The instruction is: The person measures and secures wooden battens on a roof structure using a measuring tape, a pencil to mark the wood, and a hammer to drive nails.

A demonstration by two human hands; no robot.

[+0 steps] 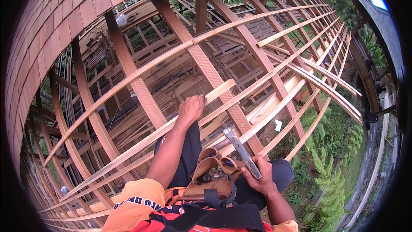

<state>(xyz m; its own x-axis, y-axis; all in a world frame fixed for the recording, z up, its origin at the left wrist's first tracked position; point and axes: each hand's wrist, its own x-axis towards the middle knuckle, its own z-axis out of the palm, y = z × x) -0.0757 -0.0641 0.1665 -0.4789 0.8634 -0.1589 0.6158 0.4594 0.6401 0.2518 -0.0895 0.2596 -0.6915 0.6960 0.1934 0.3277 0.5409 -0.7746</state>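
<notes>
Left hand (pixel 191 111) of the two is closed over one pale batten (pixel 223 89), gripping it near its cut end; some of the finger wrap is hidden. That batten lies ahead of the one brown leather pouch (pixel 202 163), its cut end pointing away from the pouch and its long tail running off to the pouch's left. Right hand (pixel 260 176), just to the right of the pouch, is wrapped around one grey bar-shaped tool (pixel 243 154), tilted, its whitish end toward the batten; I cannot tell its kind. One thin dark line runs between that end and the left hand, and whether it belongs to the tool is unclear. Inside the pouch sits a heap of nails (pixel 218 173), too many and too small to count. Ahead of the pouch, three wide brown rafters (pixel 210 71) stand nearest, with more on both sides. Ahead and to its right, two pale strips (pixel 332 76) stick outward, well apart from both hands, and one white scrap (pixel 278 125) shows nearer. One shingled roof section (pixel 86 13) lies far ahead to the pouch's left.
</notes>
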